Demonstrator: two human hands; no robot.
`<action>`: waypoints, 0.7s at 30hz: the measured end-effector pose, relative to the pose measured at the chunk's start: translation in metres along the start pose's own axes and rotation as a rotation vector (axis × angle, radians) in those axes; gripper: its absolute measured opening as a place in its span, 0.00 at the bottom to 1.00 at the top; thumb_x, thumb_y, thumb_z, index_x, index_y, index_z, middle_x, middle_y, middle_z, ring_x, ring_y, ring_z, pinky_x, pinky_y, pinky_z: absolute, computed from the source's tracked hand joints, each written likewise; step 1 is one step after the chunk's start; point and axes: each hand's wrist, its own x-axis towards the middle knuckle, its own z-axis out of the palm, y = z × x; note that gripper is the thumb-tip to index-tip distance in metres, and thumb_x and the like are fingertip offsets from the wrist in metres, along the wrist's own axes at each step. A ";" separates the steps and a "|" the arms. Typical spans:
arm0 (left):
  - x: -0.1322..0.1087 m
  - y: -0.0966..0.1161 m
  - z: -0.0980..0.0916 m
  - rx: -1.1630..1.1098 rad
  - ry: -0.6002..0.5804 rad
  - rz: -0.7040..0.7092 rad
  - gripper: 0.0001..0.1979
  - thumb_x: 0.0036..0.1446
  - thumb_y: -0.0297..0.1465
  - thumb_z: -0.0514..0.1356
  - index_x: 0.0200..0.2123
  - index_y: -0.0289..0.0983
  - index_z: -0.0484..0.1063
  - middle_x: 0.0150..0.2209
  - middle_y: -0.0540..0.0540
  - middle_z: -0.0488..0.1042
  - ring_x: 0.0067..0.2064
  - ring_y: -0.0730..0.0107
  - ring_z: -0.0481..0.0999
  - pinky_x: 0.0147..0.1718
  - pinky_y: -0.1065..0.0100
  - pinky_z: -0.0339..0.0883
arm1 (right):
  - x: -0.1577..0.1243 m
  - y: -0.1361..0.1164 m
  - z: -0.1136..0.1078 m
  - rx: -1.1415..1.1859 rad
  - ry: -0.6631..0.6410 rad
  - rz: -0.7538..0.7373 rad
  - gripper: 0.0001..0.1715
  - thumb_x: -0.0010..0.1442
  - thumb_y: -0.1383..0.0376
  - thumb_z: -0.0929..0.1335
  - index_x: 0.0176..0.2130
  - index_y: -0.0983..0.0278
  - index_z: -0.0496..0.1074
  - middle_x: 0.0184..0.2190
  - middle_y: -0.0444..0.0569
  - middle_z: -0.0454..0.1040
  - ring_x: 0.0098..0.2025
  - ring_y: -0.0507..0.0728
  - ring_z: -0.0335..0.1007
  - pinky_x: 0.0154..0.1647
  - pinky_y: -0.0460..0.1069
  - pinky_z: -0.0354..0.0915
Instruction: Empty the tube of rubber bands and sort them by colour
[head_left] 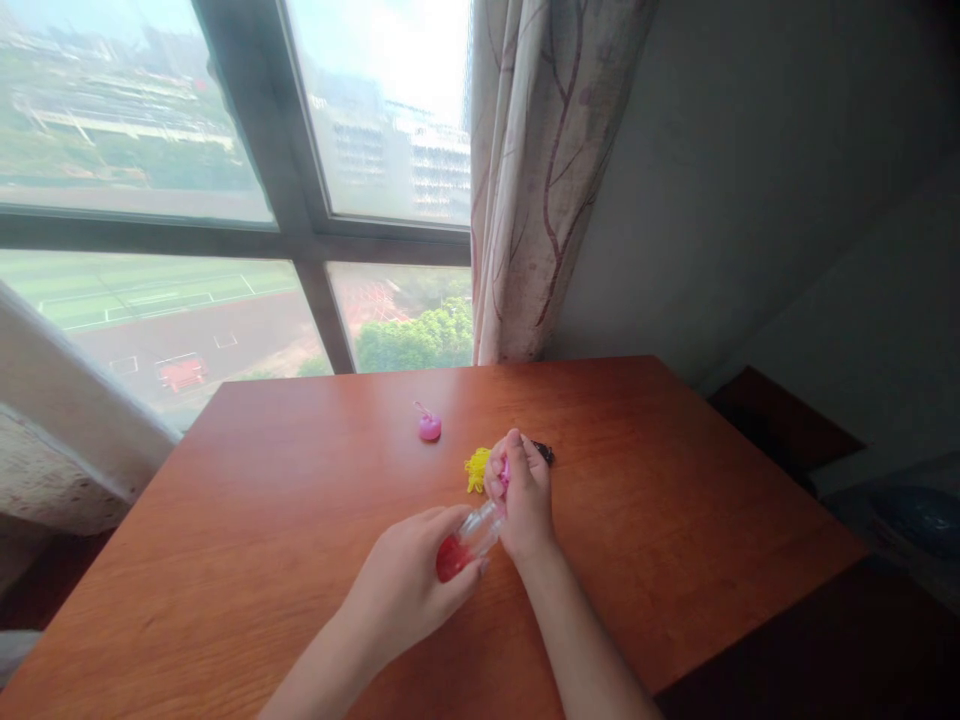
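Observation:
My left hand (409, 585) grips the red-tinted lower end of a small clear bottle (469, 543) held just above the wooden table (300, 500). My right hand (523, 495) is closed round the bottle's other end, where a bit of pink (505, 472) shows between the fingers. A small yellow frilly thing (476, 470) lies on the table just left of my right hand. A small black object (543, 452) peeks out behind the right fingers. Farther back a pink round cap with a thin stem (429, 426) sits alone.
A large window (225, 200) runs behind the table, with a patterned curtain (547, 180) hanging at its right end and a grey wall beyond. A dark blue object (922, 520) lies low at the far right, past the table's edge.

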 end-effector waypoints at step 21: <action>0.002 0.002 0.006 -0.077 0.114 -0.023 0.08 0.56 0.32 0.59 0.40 0.40 0.74 0.34 0.48 0.78 0.34 0.65 0.73 0.34 0.69 0.62 | -0.006 -0.007 0.008 0.337 -0.008 0.119 0.15 0.56 0.58 0.72 0.26 0.62 0.66 0.22 0.38 0.62 0.24 0.48 0.61 0.26 0.43 0.61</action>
